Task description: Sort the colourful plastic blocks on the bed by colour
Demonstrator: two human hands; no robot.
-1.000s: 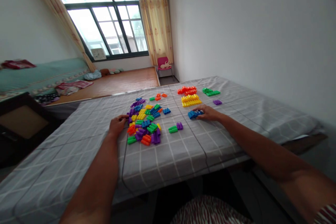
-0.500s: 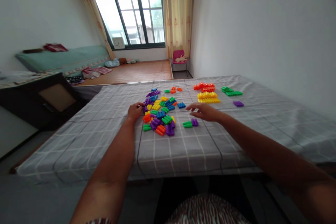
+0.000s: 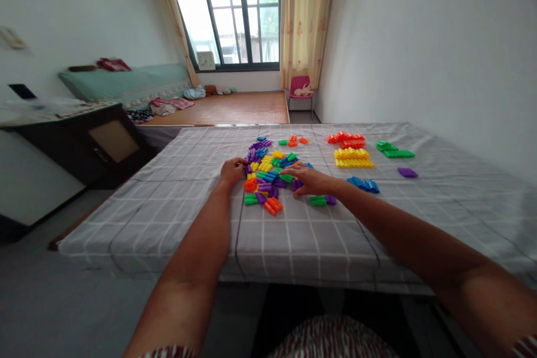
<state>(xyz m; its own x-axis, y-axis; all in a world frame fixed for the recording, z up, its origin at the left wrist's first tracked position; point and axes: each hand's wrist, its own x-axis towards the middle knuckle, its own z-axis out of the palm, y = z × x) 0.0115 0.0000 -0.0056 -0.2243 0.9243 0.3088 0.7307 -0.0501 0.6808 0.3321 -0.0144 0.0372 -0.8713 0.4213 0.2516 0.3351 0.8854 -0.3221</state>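
A mixed pile of plastic building blocks (image 3: 265,166), shaped like joined tubes in purple, blue, green, yellow and orange, lies on the checked cloth. At its left edge is my left hand (image 3: 232,172), fingers curled together against the purple pieces; what they hold, if anything, is hidden. My right hand (image 3: 314,179) reaches over the pile's right side, palm down with fingers apart, covering some green and purple blocks. Just below that hand lie a green block (image 3: 318,200) and a purple block (image 3: 330,199) side by side. An orange block (image 3: 273,205) sits at the near edge.
Sorted by colour on the right are red-orange blocks (image 3: 347,139), yellow blocks (image 3: 353,158), green blocks (image 3: 396,152), blue blocks (image 3: 363,184) and a purple block (image 3: 408,172). A few orange blocks (image 3: 292,141) lie behind the pile. A dark cabinet (image 3: 113,142) stands left.
My right hand has moved from beside the pile to over its right side. Blocks at the pile's near right have shifted. The whole view has swung slightly left.
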